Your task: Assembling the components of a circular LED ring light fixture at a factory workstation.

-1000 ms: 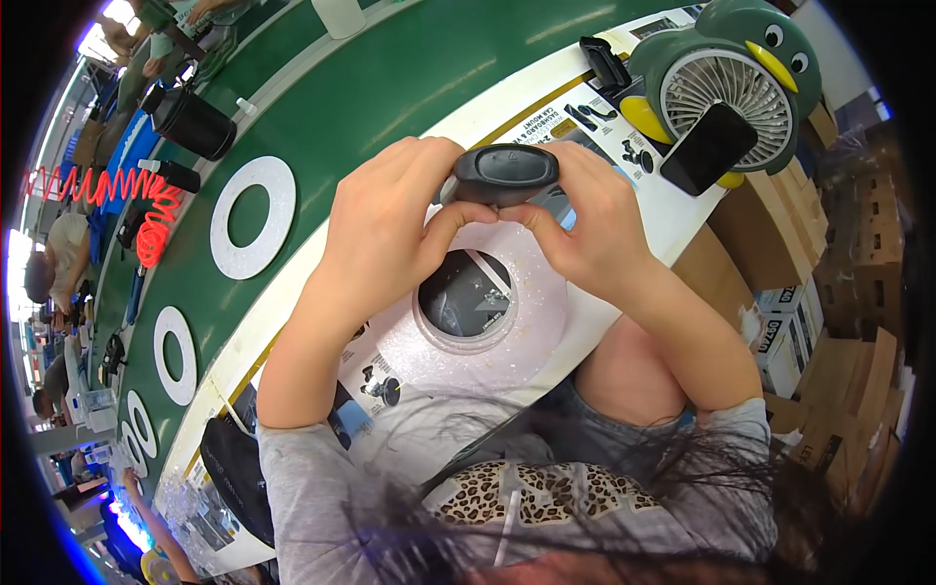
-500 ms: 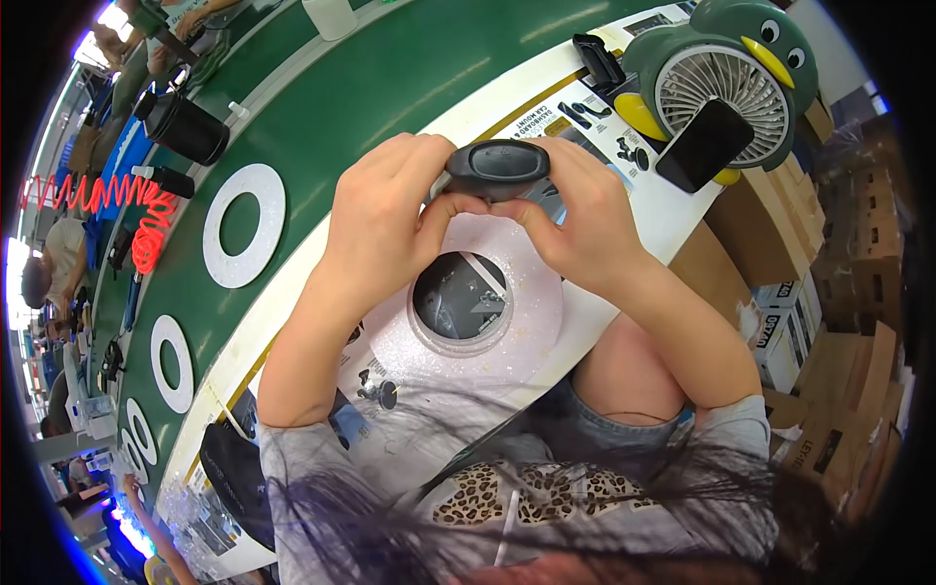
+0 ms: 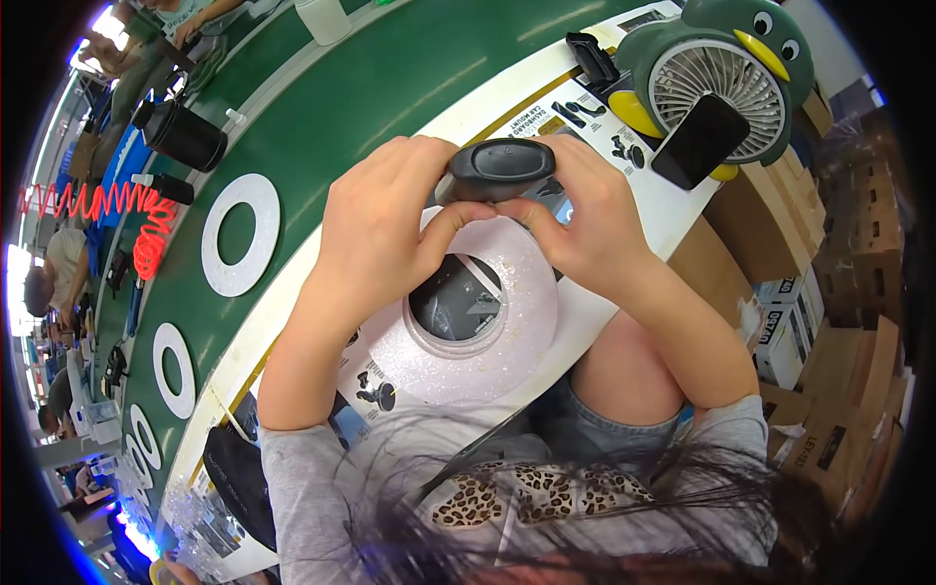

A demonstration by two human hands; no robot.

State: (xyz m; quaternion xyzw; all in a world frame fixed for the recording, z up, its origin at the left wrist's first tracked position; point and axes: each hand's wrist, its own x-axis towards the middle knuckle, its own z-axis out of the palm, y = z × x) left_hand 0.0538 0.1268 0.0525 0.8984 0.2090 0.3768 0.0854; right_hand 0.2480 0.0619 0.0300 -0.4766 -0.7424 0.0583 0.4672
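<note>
Left hand and right hand both grasping a dark oval gadget from either side, fingers clenched on it, held above a glittery white ring (dark centre) on the surface, penguin-shaped fan well apart.

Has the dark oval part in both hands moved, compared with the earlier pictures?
Yes, slightly. The dark oval part has shifted toward the penguin-shaped fan, and now sits past the far rim of the glittery white ring rather than over it.

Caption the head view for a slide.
Both hands, left hand and right hand, grip a dark oval part above a glittery white ring.
</note>
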